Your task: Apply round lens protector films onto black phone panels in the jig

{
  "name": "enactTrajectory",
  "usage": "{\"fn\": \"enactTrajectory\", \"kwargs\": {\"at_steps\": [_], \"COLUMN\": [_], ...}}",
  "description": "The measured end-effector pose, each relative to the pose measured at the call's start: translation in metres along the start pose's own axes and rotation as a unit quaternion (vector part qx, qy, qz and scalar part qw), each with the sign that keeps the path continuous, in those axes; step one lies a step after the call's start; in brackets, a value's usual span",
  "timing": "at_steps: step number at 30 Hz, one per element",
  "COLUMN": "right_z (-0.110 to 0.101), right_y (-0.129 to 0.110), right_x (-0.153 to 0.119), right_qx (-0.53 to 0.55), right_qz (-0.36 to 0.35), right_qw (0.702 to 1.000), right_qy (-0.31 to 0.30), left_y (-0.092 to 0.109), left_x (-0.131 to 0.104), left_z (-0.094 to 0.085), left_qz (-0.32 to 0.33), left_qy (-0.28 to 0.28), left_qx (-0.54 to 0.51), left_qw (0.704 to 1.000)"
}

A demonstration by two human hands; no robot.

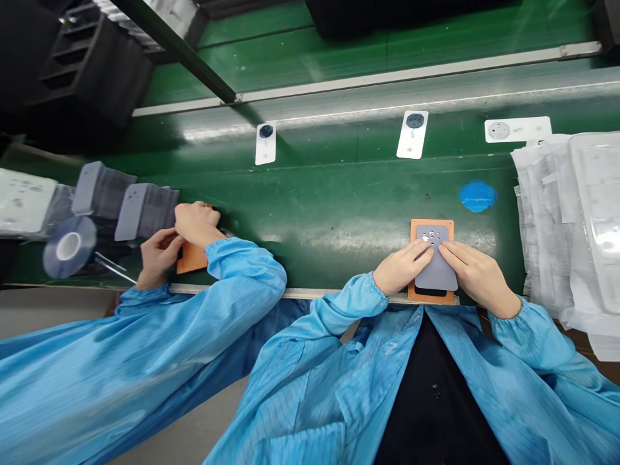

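Note:
A grey rounded plate (434, 268) with small holes near its top lies slightly tilted over an orange fixture (415, 229). The fixture sits at the front edge of the green bench, and a dark recess shows below the plate's lower end. My left hand (403, 266) holds the plate's left edge, its fingertips near the holes. On the opposite edge, my right hand (478, 271) rests with its fingers together, gripping the plate's right side. The fingers partly cover the plate's sides.
Left, a co-worker's hands (196, 223) work at another orange fixture (191, 258), near stacked grey plates (140, 213), a tape roll (68, 247) and tweezers (115, 268). White cards (411, 143) lie farther back. Right are a blue patch (478, 196), white sheets (545, 219) and a clear tray (600, 206).

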State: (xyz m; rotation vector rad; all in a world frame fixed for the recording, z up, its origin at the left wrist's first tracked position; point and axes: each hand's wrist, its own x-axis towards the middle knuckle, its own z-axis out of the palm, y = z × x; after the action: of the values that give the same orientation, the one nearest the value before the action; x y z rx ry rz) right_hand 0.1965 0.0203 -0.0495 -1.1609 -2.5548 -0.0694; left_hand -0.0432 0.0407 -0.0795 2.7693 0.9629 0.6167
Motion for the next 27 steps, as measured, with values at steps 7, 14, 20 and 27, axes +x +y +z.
{"fn": "enactTrajectory", "kwargs": {"at_steps": [7, 14, 20, 27], "right_z": [0.001, 0.007, 0.017, 0.02], "right_y": [0.002, 0.007, 0.008, 0.002], "right_x": [0.0, 0.0, 0.004, 0.001], "right_qx": [0.005, 0.031, 0.035, 0.066], "right_qz": [-0.002, 0.01, 0.023, 0.042], "right_qw": [1.0, 0.999, 0.997, 0.992], "right_qy": [0.003, -0.023, -0.06, -0.101], "left_y": [-0.001, -0.008, -0.009, -0.005], "left_x": [0.001, 0.004, 0.009, 0.004], "left_z": [-0.002, -0.007, 0.001, 0.0], "left_qz": [0.003, -0.016, -0.048, -0.053], "left_qy": [-0.004, -0.034, -0.066, -0.108], "left_qx": [-0.021, 0.012, 0.007, -0.029], "left_qw": [1.0, 0.999, 0.997, 0.992]}}
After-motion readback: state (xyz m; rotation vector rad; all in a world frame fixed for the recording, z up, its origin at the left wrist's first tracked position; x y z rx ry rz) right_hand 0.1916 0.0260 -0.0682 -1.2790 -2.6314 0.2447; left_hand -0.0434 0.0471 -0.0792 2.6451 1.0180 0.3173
